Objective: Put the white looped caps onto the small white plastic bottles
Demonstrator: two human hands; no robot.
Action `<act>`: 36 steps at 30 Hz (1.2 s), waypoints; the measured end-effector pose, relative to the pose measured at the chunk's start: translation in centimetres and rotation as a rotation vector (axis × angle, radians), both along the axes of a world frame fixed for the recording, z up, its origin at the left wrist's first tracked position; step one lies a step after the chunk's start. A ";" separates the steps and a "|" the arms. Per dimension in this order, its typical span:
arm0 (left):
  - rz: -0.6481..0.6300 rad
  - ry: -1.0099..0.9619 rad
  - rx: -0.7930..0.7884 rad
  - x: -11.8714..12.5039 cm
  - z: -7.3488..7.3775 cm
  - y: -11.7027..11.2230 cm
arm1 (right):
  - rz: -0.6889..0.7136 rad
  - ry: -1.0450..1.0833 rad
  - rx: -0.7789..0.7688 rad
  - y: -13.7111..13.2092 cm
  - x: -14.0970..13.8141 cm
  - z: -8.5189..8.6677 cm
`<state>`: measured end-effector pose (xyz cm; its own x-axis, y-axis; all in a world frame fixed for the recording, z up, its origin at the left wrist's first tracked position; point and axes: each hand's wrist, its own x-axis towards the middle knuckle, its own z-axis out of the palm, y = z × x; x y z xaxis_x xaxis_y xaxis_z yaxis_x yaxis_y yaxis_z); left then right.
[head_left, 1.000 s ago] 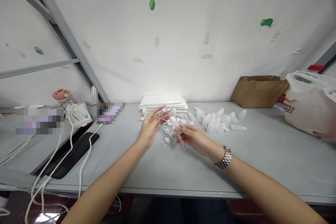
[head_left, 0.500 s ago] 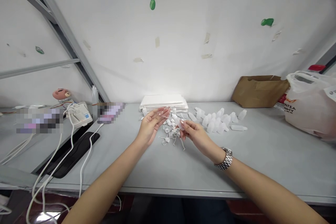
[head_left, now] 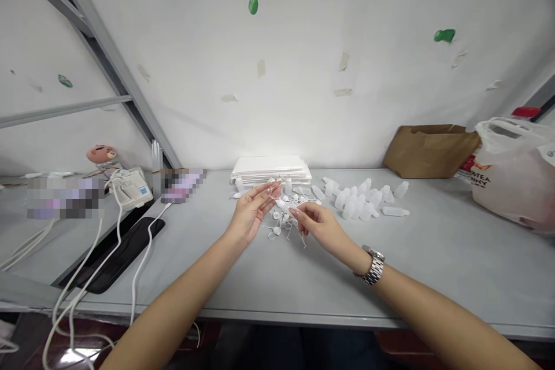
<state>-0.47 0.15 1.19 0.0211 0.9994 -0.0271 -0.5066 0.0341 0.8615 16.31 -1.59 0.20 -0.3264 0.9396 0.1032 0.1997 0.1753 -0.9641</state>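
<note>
My left hand (head_left: 254,211) is closed in a pinch, its fingertips at a thin white strap (head_left: 274,199). My right hand (head_left: 315,221) pinches a small white plastic bottle (head_left: 282,204), tilted toward the left fingers; the grip hides part of it. Beneath both hands lies a loose pile of white caps (head_left: 276,231) with thin straps. To the right of my right hand, several translucent bottles (head_left: 358,203) stand close together, and one bottle (head_left: 395,211) lies on its side. Small bottles (head_left: 288,186) also stand just beyond my fingertips.
A stack of white sheets (head_left: 269,166) lies against the wall. At the right are a brown paper bag (head_left: 429,153) and a white plastic bag (head_left: 511,179). On the left, white cables (head_left: 147,254), a phone (head_left: 182,186) and a black tray-like item (head_left: 121,254) lie on the table.
My right hand has lowered slightly with the bottle, which now points more to the left. The left hand has moved a little, its fingers drawn closer together.
</note>
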 end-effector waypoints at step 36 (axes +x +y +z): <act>0.183 0.107 0.000 1.5 -1.8 -0.8 | -0.169 -0.288 0.225 -0.8 -0.4 -0.6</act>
